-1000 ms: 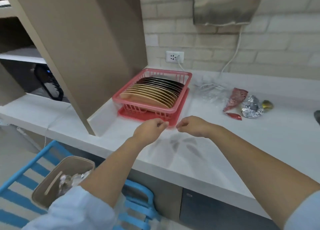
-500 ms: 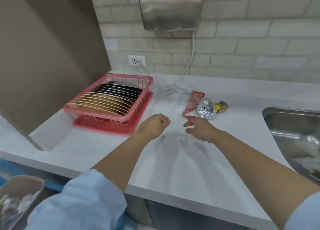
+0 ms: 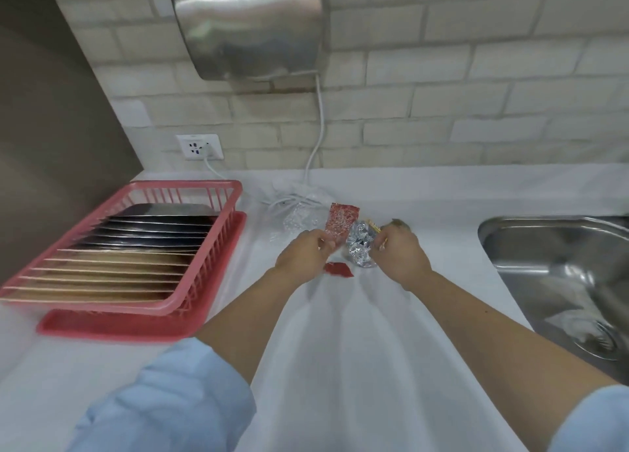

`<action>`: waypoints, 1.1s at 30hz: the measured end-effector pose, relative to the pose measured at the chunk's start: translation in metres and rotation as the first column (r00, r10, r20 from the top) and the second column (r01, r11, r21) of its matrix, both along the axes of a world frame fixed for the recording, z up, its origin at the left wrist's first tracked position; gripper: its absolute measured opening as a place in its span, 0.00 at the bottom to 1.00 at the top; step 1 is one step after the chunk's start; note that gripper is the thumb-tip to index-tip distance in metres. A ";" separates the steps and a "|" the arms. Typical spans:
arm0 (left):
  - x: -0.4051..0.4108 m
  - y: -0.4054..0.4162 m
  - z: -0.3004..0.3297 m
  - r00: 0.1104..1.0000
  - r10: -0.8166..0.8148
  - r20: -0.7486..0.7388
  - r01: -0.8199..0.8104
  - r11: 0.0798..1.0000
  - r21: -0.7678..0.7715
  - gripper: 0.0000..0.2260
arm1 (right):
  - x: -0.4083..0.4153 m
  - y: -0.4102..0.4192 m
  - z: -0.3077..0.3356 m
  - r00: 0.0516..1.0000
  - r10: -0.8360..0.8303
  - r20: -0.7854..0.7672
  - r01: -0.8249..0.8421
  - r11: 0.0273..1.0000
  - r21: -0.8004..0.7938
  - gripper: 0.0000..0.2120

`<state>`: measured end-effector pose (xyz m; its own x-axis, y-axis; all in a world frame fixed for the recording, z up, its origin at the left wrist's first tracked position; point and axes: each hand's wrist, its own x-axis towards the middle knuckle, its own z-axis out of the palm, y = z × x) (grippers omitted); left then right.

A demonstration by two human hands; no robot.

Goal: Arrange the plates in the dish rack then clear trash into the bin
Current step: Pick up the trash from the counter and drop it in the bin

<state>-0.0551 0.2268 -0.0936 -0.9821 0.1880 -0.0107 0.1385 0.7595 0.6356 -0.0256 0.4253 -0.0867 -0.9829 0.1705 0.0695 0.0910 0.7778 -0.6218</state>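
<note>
A pink dish rack point(image 3: 218, 192) stands on the white counter at the left, filled with several upright plates point(image 3: 136, 247), dark ones at the back and tan ones in front. In the middle of the counter lies a small pile of trash. My left hand point(image 3: 303, 254) pinches the lower end of a red wrapper point(image 3: 340, 221). My right hand point(image 3: 400, 250) grips a yellow-gold wrapper point(image 3: 374, 228) beside a crumpled foil ball point(image 3: 359, 247). A small red scrap point(image 3: 337, 269) lies on the counter between my wrists.
A clear crumpled plastic bag point(image 3: 299, 213) lies behind the trash near a white power cord point(image 3: 316, 138). A steel sink point(image 3: 558, 264) is set into the counter at the right. A steel hand dryer point(image 3: 248, 26) hangs on the brick wall.
The view has swung right from the rack and the bin to the trash pile. Both hands reached forward; the left took hold of the red wrapper, the right closed on the yellow wrapper.
</note>
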 end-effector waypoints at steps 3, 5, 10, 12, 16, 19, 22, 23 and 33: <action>-0.027 0.020 -0.003 0.999 -0.032 0.028 0.029 0.993 0.112 0.20 | -0.022 0.004 -0.014 0.995 -0.078 -0.057 0.076 0.996 -0.036 0.16; -0.038 0.030 -0.007 0.998 -0.052 0.033 0.048 0.994 0.100 0.24 | -0.030 0.004 -0.024 0.993 -0.100 -0.054 0.097 0.994 -0.055 0.22; -0.055 0.050 -0.020 0.995 -0.085 0.054 0.077 0.988 0.135 0.31 | -0.043 0.010 -0.047 0.988 -0.133 0.077 0.146 0.968 -0.204 0.18; -0.055 0.055 -0.019 0.992 -0.048 0.118 0.023 0.978 0.206 0.32 | -0.041 0.008 -0.052 0.983 -0.161 0.085 0.178 0.954 -0.242 0.10; -0.058 0.058 -0.012 0.938 -0.003 0.346 -0.133 0.920 0.369 0.36 | -0.034 0.000 -0.054 0.974 -0.225 -0.025 0.203 0.918 -0.340 0.03; -0.054 0.060 -0.006 0.874 -0.025 0.485 -0.243 0.842 0.482 0.35 | -0.024 -0.011 -0.051 0.971 -0.200 -0.133 0.131 0.904 -0.407 0.08; -0.050 0.061 0.002 0.837 -0.150 0.527 -0.234 0.772 0.591 0.26 | -0.016 -0.018 -0.049 0.964 -0.132 -0.233 0.042 0.934 -0.355 0.16; -0.049 0.059 0.005 0.823 -0.220 0.524 -0.189 0.763 0.618 0.24 | -0.014 -0.018 -0.049 0.963 -0.108 -0.247 0.013 0.934 -0.357 0.18; -0.031 0.037 0.004 0.922 0.045 0.385 -0.298 0.716 0.631 0.24 | 0.009 -0.025 -0.035 0.978 0.038 -0.203 -0.156 0.781 -0.605 0.17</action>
<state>-0.0859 0.2634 -0.0899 -0.9589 0.0975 -0.2663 -0.2558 0.1079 0.9607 -0.0164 0.4006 -0.1222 -0.9789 0.1389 0.1498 -0.1164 0.2232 -0.9678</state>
